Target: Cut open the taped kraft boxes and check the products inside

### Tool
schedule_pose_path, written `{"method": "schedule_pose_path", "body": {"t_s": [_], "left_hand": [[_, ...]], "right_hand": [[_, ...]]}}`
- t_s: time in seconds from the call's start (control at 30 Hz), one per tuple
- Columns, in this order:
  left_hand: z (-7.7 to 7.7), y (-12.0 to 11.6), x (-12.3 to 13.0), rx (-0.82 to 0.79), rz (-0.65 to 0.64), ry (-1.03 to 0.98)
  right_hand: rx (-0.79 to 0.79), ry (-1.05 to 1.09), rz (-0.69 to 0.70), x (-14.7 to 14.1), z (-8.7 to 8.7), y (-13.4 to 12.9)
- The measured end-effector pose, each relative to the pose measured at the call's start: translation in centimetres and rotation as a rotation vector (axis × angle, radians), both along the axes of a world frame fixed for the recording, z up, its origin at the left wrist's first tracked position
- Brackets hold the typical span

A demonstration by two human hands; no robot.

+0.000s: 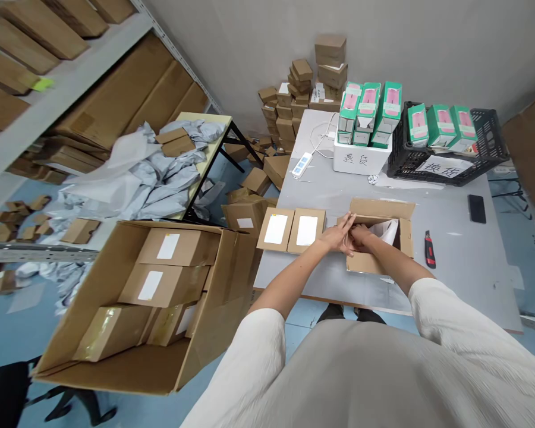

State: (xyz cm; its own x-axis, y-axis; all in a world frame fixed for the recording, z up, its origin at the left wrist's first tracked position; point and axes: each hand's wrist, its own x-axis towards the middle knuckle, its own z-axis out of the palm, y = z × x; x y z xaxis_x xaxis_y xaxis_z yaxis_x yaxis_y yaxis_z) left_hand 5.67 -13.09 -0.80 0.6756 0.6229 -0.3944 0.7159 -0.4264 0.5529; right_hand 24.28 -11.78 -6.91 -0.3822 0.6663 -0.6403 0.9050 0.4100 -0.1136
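An opened cardboard box [369, 263] stands near the front of the grey table, its flaps folded out and pale wrapping [387, 230] inside. My left hand [337, 235] lies on the box's left side with its fingers spread. Inside the opening is my right hand [361, 236], its fingers bent down and partly hidden; what they touch cannot be made out. Two closed boxes with white labels, one [307, 230] beside the other [276, 229], lie left of my left hand. A red and black cutter [430, 249] rests to the right of the opened box.
Green and pink boxes stand in a white bin [361, 159] and a black crate [448, 167] at the table's back. A phone [477, 209] lies right, a power strip [302, 165] back left. A large carton [209, 309] holding boxes stands left, near a side table [205, 160].
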Motion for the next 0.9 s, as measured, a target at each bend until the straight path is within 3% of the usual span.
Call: {"method": "schedule_pose_path", "body": {"t_s": [0.27, 0.43, 0.57, 0.73, 0.9], "left_hand": [[0.2, -0.3, -0.1, 0.019, 0.013, -0.001], [0.2, 0.0, -0.1, 0.01, 0.015, 0.01], [0.6, 0.2, 0.0, 0.002, 0.025, 0.048], [1.5, 0.3, 0.4, -0.002, 0.058, 0.08], [1.5, 0.6, 0.8, 0.021, 0.127, 0.083]], "right_hand": [[-0.01, -0.005, -0.077, -0.2, -0.3, -0.2], [-0.027, 0.006, -0.066, 0.2, 1.0, 0.1], [-0.034, 0.035, -0.048, 1.1, 3.8, 0.4], [0.102, 0.097, -0.002, 2.8, 8.8, 0.6], [0.281, 0.153, -0.115, 5.7, 13.6, 0.5]]}}
